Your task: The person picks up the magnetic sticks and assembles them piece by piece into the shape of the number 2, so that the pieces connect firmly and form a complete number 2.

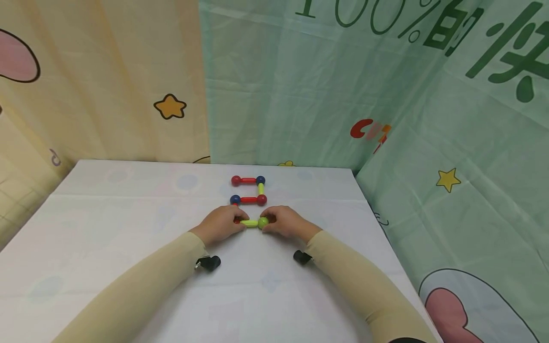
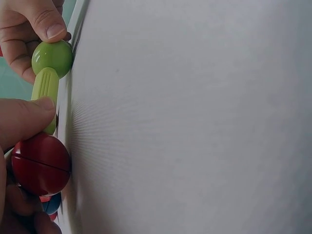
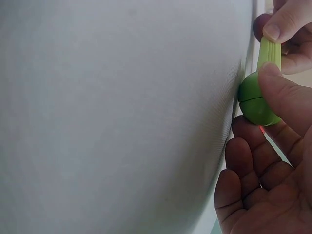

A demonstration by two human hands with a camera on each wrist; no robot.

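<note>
A zigzag of magnetic-style rods and balls lies on the white table. Its near row has a yellow-green rod (image 1: pixel 249 223) between a red ball (image 2: pixel 41 165) and a green ball (image 1: pixel 263 222). My left hand (image 1: pixel 220 223) grips the red ball end, its thumb lying on the rod in the left wrist view. At the other end, my right hand (image 1: pixel 286 222) pinches the green ball between thumb and fingers. Beyond the hands are a blue ball (image 1: pixel 235 199), a red rod (image 1: pixel 249 200) and another red ball (image 1: pixel 262 199). Part of the rod under the blue ball is hidden by my left hand.
At the far end of the zigzag, a red ball (image 1: pixel 236 180) and a dark blue ball (image 1: pixel 260 180) are joined by a red rod (image 1: pixel 248 180). The white-covered table (image 1: pixel 128 233) ends at printed curtains (image 1: pixel 274 95) behind and to the right.
</note>
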